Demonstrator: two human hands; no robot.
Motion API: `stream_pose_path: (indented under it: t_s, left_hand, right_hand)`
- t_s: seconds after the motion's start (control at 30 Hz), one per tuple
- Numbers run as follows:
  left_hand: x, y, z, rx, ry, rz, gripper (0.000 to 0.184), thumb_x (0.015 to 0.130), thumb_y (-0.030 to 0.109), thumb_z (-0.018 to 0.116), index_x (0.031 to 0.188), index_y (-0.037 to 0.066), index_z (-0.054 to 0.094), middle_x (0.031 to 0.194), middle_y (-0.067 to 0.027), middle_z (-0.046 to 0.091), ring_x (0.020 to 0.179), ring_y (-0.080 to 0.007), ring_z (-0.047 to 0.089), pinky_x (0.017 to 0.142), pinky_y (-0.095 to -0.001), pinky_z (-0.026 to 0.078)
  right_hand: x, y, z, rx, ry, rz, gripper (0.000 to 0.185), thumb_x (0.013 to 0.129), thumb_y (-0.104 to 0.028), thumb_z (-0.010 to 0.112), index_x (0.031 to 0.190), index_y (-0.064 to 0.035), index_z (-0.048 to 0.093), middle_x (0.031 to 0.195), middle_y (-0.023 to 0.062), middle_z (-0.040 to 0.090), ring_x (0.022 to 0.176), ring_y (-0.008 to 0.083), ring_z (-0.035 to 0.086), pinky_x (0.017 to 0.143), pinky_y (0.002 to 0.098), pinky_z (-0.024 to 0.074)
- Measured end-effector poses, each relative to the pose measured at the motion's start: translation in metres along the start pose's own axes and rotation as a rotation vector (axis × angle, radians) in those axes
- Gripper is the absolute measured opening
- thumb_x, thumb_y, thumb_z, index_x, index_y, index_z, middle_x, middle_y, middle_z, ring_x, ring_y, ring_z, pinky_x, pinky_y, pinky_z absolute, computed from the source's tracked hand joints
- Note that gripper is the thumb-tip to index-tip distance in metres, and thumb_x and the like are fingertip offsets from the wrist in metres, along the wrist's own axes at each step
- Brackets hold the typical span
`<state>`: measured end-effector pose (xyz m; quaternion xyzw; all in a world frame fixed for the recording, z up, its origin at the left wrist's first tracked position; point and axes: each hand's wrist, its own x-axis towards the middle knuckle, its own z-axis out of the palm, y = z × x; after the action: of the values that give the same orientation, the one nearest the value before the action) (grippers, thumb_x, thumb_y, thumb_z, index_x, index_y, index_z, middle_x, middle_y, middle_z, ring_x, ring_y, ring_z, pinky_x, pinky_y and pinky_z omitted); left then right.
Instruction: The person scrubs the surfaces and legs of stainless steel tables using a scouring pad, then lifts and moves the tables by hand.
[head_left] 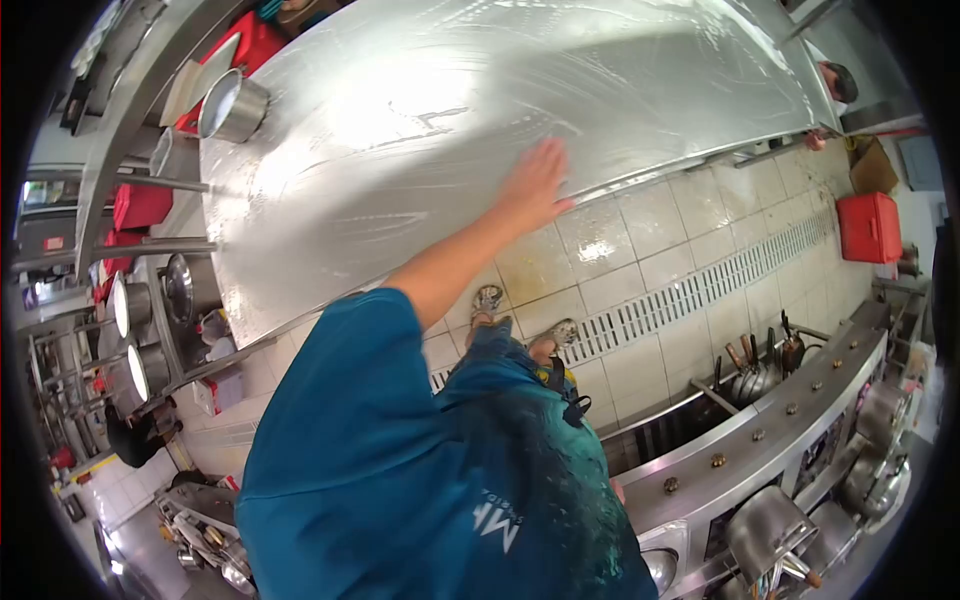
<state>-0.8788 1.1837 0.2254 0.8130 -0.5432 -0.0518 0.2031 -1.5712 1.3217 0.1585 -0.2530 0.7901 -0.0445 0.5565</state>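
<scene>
My left hand [540, 187] is stretched out over the near edge of a long stainless steel table [640, 110]. Its fingers are extended and hold nothing; whether the palm touches the metal I cannot tell. Wet, foamy-looking streaks cover the tabletop. Of my right hand [618, 491] only a sliver of skin shows beside my shirt, near the stove front; its fingers are hidden.
A metal pot [234, 106] stands at the table's left end. Behind me runs a stove [715, 460] with knobs and several pots. A floor drain grate [700, 285] crosses the wet tiles. A red container [868, 228] is at right. Another person's head [840, 82] shows beyond the table.
</scene>
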Motion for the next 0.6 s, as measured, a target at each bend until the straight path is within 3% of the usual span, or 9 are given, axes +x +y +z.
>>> stream_pose_path:
  t_s: [0.1,0.17,0.33,0.37,0.43,0.5,0.53,0.57,0.6]
  left_hand:
    - [-0.117,-0.057,-0.053,0.143,-0.089,-0.368,0.081,0.092,0.040,0.055,0.148,-0.004,0.018,0.154,-0.0253,0.019,0.145,-0.0363,0.015,0.118,-0.0474,0.014]
    - [-0.201,-0.120,-0.080,0.217,0.122,-0.477,0.073,0.094,0.035,0.049,0.147,-0.007,0.021,0.155,-0.0243,0.017,0.146,-0.0372,0.012,0.119,-0.0471,0.012]
    - [-0.413,-0.264,-0.134,0.311,0.306,-1.094,0.068,0.097,0.037,0.043,0.145,-0.008,0.025,0.155,-0.0247,0.019,0.146,-0.0357,0.014,0.120,-0.0419,0.008]
    - [-0.433,-0.270,-0.152,0.357,0.323,-1.136,0.066,0.097,0.037,0.043,0.141,-0.011,0.032,0.151,-0.0264,0.026,0.143,-0.0385,0.020,0.118,-0.0443,0.014]
    - [-0.506,-0.336,-0.145,0.903,0.191,-0.994,0.033,0.092,0.027,0.052,0.115,0.005,0.061,0.120,-0.0301,0.054,0.118,-0.0449,0.046,0.099,-0.0557,0.036]
    - [-0.472,-0.321,-0.170,0.643,0.239,-1.533,0.064,0.093,0.050,0.045,0.109,-0.010,0.059,0.119,-0.0337,0.055,0.114,-0.0457,0.052,0.098,-0.0537,0.041]
    - [-0.447,-0.306,-0.173,0.716,0.275,-1.600,0.081,0.092,0.060,0.038,0.112,-0.017,0.054,0.123,-0.0345,0.053,0.118,-0.0456,0.050,0.102,-0.0518,0.039]
    - [-0.410,-0.278,-0.174,0.895,0.289,-1.527,0.073,0.097,0.051,0.034,0.117,-0.018,0.050,0.122,-0.0361,0.052,0.111,-0.0470,0.053,0.095,-0.0507,0.043]
    - [-0.409,-0.305,-0.151,0.881,0.272,-1.423,0.078,0.098,0.052,0.033,0.130,-0.019,0.039,0.138,-0.0384,0.038,0.127,-0.0489,0.042,0.104,-0.0525,0.037]
  right_hand:
    - [0.004,-0.041,0.032,-0.092,-0.063,-0.041,0.026,0.094,-0.036,0.054,0.103,-0.0127,0.058,0.094,0.0041,0.064,0.082,0.0161,0.061,0.066,0.0298,0.0455]
    - [0.013,-0.066,0.052,-0.217,-0.105,-0.052,0.028,0.093,-0.038,0.054,0.103,-0.0120,0.058,0.097,0.0049,0.066,0.083,0.0174,0.062,0.066,0.0311,0.0460]
    - [0.033,-0.105,0.110,-0.154,-0.265,-0.016,0.032,0.095,-0.039,0.051,0.108,-0.0109,0.059,0.097,0.0050,0.066,0.077,0.0170,0.063,0.066,0.0342,0.0464]
    - [0.032,-0.107,0.113,-0.142,-0.241,0.007,0.032,0.095,-0.039,0.051,0.108,-0.0101,0.059,0.096,0.0050,0.066,0.075,0.0166,0.062,0.066,0.0337,0.0463]
    - [0.012,-0.113,0.125,-0.092,-0.144,-0.033,0.032,0.095,-0.038,0.052,0.108,-0.0097,0.059,0.096,0.0048,0.066,0.075,0.0163,0.062,0.066,0.0335,0.0460]
    - [-0.008,-0.099,0.131,-0.024,-0.051,-0.053,0.032,0.095,-0.038,0.052,0.108,-0.0094,0.059,0.095,0.0045,0.066,0.074,0.0160,0.061,0.066,0.0333,0.0457]
    - [-0.014,-0.087,0.126,-0.007,-0.040,-0.034,0.031,0.095,-0.037,0.053,0.108,-0.0096,0.059,0.094,0.0042,0.066,0.073,0.0154,0.060,0.065,0.0330,0.0453]
    - [-0.015,-0.073,0.119,0.007,-0.034,-0.014,0.031,0.095,-0.037,0.053,0.109,-0.0099,0.060,0.094,0.0039,0.065,0.072,0.0149,0.059,0.064,0.0327,0.0450]
    - [-0.015,-0.053,0.112,0.055,-0.043,0.019,0.029,0.095,-0.035,0.053,0.110,-0.0103,0.060,0.089,0.0033,0.064,0.070,0.0148,0.059,0.061,0.0312,0.0441]
